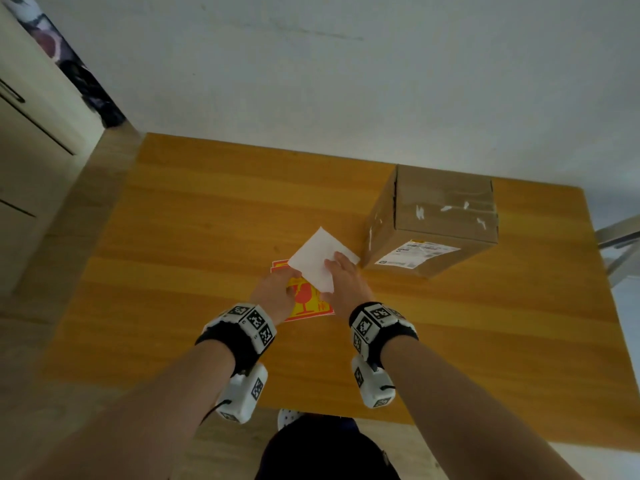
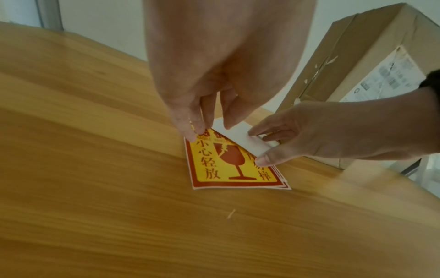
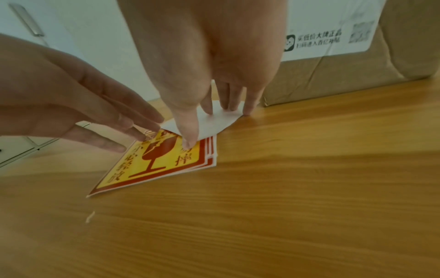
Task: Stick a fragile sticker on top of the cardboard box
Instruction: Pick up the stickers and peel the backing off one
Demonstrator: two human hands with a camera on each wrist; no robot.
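A stack of red-and-yellow fragile stickers (image 1: 306,306) (image 2: 226,165) (image 3: 152,161) lies flat at the middle of the wooden table (image 1: 207,220). A white sheet (image 1: 313,258) (image 2: 240,135) (image 3: 214,122) lies skewed over the stack's far end. My left hand (image 1: 289,282) (image 2: 207,129) (image 3: 133,135) touches the stack's far left corner with straight fingers. My right hand (image 1: 337,271) (image 2: 262,146) (image 3: 204,126) rests its fingertips on the white sheet, its thumb at the sheet's near edge. The taped cardboard box (image 1: 443,202) (image 2: 371,56) (image 3: 345,75) stands just right of both hands, a shipping label on its near side.
A pale cabinet (image 1: 31,133) stands left of the table, and a white wall runs behind it. A metal frame (image 1: 620,244) shows past the table's right edge. A small paper scrap (image 2: 230,214) (image 3: 90,219) lies on the table nearer me than the stickers.
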